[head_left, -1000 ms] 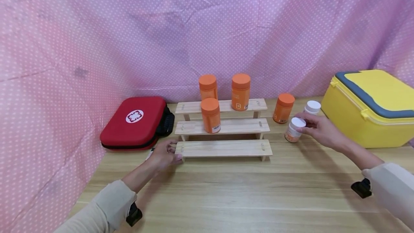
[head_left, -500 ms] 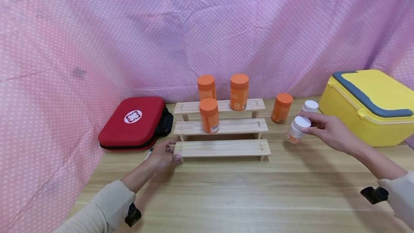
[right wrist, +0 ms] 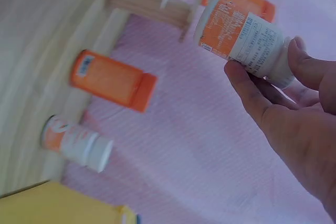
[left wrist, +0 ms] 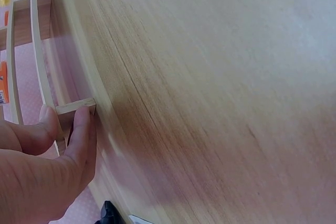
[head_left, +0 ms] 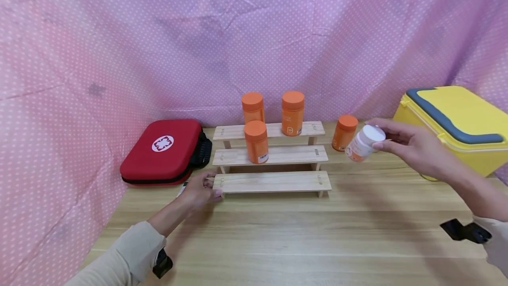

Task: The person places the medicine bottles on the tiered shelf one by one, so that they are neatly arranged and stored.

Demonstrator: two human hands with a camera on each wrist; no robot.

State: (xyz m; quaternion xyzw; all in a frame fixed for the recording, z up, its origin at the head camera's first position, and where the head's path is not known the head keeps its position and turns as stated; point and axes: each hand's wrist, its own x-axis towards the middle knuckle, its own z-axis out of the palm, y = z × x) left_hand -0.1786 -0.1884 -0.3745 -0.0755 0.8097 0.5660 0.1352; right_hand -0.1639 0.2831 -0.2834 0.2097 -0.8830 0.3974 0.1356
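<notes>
My right hand (head_left: 416, 144) pinches a white pill bottle (head_left: 361, 144) near its cap, thumb on one side and fingers on the other. The bottle is tilted, raised over the table, its orange-and-white label showing in the right wrist view. At the left end of a three-step wooden rack (head_left: 274, 182), my left hand (head_left: 198, 190) holds the lowest step; in the left wrist view, thumb and fingers pinch around its end leg (left wrist: 76, 106). One orange bottle (head_left: 257, 144) stands on the middle step, and two more, including the right-hand orange jar (head_left: 293, 116), on the top step.
Right of the rack, another orange bottle (head_left: 344, 135) stands on the table (head_left: 274, 237). A second white bottle (right wrist: 76, 142) stands nearby, mostly hidden in the head view. A yellow box (head_left: 456, 136) is at right, a red first-aid case (head_left: 162, 151) at left, a pink curtain behind.
My right hand has lifted the white bottle off the table and tilted it, its base swinging left; it now covers the other white bottle in the head view. The left hand stays put.
</notes>
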